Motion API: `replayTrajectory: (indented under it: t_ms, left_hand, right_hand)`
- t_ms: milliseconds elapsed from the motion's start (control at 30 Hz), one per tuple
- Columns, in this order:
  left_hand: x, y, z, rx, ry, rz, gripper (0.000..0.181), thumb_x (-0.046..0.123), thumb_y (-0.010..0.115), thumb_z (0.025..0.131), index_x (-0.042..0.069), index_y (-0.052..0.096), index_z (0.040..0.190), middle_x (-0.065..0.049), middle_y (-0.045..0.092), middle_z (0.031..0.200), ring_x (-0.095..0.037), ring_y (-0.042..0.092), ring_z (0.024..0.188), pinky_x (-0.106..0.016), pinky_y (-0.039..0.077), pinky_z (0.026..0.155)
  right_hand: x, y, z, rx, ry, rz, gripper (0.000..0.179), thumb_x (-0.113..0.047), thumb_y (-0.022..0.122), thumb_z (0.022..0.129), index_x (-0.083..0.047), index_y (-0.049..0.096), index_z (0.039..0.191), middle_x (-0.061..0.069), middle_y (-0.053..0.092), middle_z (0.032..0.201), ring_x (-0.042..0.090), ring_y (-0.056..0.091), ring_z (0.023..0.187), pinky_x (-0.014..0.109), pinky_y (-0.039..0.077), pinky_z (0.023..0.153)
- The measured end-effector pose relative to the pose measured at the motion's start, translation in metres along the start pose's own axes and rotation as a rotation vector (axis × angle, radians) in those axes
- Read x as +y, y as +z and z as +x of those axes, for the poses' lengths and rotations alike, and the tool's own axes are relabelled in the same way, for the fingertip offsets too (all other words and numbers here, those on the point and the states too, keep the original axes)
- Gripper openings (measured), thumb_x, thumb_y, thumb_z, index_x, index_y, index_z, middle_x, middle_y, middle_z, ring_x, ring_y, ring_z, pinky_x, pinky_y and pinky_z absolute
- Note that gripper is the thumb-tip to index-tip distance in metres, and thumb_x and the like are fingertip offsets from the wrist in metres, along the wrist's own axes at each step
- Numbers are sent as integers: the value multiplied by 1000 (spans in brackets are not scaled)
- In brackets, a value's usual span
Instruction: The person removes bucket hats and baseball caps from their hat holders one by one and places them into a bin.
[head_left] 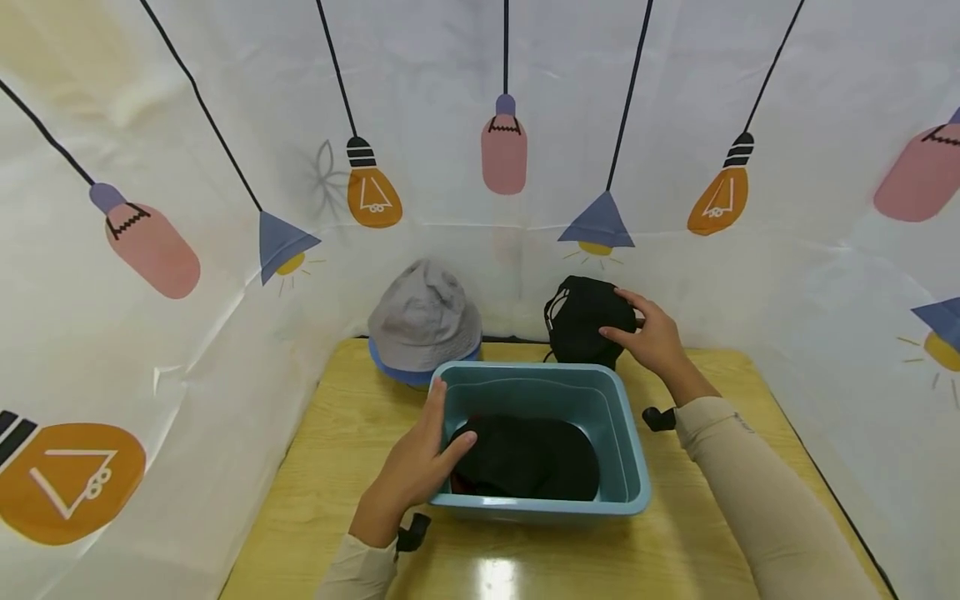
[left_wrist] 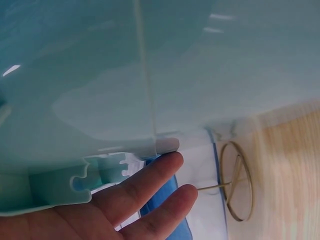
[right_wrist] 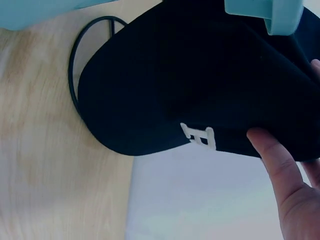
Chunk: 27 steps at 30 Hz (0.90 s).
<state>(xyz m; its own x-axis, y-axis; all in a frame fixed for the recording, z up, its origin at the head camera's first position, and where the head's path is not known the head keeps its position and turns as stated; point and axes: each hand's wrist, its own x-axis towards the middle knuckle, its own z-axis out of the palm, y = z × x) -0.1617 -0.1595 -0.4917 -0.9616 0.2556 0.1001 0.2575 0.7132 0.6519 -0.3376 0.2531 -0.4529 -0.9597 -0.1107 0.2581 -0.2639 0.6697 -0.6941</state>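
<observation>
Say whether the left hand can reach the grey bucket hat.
Probably yes: once the left hand releases the tub, nothing visible blocks its way forward to the grey bucket hat.

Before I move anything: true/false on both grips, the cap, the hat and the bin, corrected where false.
1. The right grip is on the cap. True.
2. The gray hat sits beyond the bin. True.
3. The bin holds nothing. False: a black item lies in it.
4. Both grips are on the cap. False: the left grip holds the bin's left wall.
5. The cap is plain black throughout. False: the right wrist view shows a white mark on it.
</observation>
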Motion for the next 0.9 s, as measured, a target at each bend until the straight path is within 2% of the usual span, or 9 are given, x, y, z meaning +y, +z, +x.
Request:
replayTrajectory:
  t_ms: [200, 400, 633, 900]
  left_hand:
    - [-1, 0, 1, 3, 0, 12, 92, 62, 46, 104, 21, -6, 168, 2, -2, 176, -23, 19, 158, -56, 31, 122]
    - [0, 1, 2, 1, 10, 10, 92, 62, 45, 104, 20, -5, 168, 2, -3, 176, -25, 18, 158, -58, 30, 122]
    - [4, 0, 2, -9, 1, 3, 91, 62, 46, 104, 20, -4, 168, 2, -4, 176, -30, 24, 157, -61, 34, 118]
    - [3, 0, 0, -6, 8, -2, 91, 61, 46, 105, 18, -3, 168, 1, -3, 176, -30, 23, 158, -60, 33, 119]
  right_hand:
    - [-4, -7, 0, -5, 8, -9, 73, -41, 78, 93, -31, 46, 157, 19, 41, 161, 51, 55, 132, 64, 48, 104]
    - [-9, -13, -3, 51, -60, -27, 63, -30, 79, 94, -21, 56, 151, 21, 52, 150, 43, 51, 137, 62, 45, 109]
    - [-21, -25, -7, 123, -141, -102, 57, -22, 80, 93, -14, 61, 146, 23, 59, 140, 42, 57, 127, 61, 48, 101]
    - [-34, -35, -14, 147, -121, -148, 52, -22, 78, 94, -12, 64, 143, 22, 63, 140, 42, 61, 121, 59, 50, 98]
